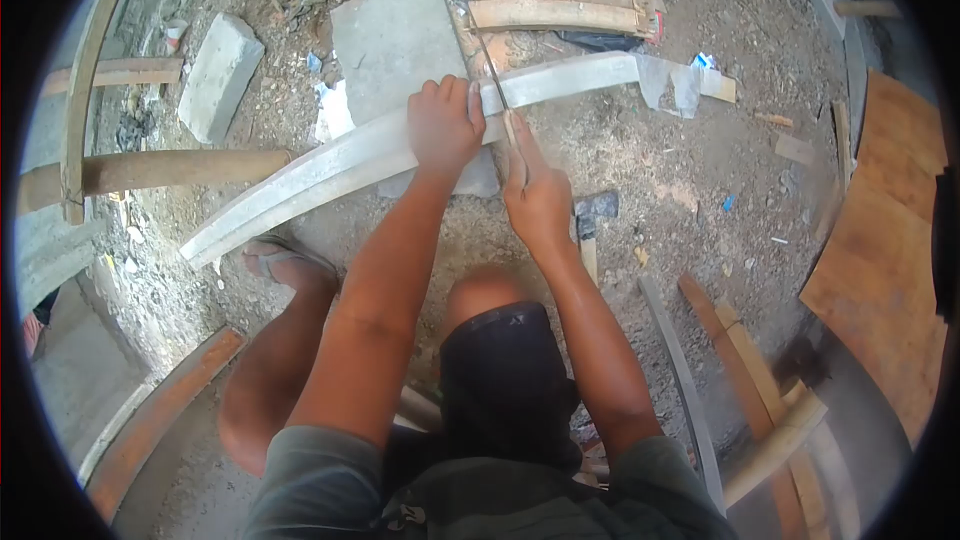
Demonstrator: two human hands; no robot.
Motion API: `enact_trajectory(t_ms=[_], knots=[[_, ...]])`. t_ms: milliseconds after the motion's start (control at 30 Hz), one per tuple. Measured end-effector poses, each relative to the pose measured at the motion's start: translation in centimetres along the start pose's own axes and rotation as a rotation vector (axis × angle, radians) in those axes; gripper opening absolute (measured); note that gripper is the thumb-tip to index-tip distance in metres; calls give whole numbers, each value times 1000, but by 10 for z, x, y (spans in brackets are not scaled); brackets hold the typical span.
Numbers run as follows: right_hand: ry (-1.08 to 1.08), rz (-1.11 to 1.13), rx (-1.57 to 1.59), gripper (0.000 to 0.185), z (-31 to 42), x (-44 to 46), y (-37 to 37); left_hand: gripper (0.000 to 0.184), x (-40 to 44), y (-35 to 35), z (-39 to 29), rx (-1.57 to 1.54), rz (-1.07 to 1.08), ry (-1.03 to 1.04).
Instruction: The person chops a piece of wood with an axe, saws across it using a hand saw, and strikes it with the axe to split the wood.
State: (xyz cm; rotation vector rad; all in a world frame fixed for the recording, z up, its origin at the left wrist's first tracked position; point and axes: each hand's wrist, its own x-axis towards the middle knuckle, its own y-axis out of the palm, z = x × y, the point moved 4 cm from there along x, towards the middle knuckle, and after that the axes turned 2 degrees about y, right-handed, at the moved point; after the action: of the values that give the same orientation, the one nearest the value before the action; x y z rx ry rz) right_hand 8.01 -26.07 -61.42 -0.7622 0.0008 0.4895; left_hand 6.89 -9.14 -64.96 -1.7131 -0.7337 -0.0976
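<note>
A long pale silvery metal channel (pixel 330 165) lies across the ground in front of me, its right end cut into ragged flaps. Closed over the channel's middle is my left hand (pixel 445 130), pressing it near a concrete slab (pixel 395 45). My right hand (pixel 537 190) grips the handle of a long thin-bladed tool (pixel 488 55), forefinger stretched along it. Its dark blade crosses the channel just right of my left hand and points away from me. The blade is nearly edge-on, so I cannot tell whether it is a saw or a knife.
A hatchet-like tool (pixel 597 206) lies right of my right hand. Concrete block (pixel 220 78) and bamboo pole (pixel 180 170) are at left; split bamboo pieces (pixel 555 15) lie beyond the channel. Plywood (pixel 880 250) and wood strips (pixel 740 380) lie at right. Rubble and litter cover the ground.
</note>
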Motion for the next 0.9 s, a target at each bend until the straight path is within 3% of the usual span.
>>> enact_trajectory(t_ms=[400,700,767,900], knots=[[-97,-103,76,48,-24,-30,18,15,-30,-5,-2,-39,-35,31],[-181,-184,54,51,-37,-20,34,47,6,-26,10,-141,-6,70],[-159,-169,38,52,-32,-17,30,53,14,-13,26,-184,546,-55],[-145,-139,13,53,-22,-12,28,60,24,-24,30,-68,564,88]])
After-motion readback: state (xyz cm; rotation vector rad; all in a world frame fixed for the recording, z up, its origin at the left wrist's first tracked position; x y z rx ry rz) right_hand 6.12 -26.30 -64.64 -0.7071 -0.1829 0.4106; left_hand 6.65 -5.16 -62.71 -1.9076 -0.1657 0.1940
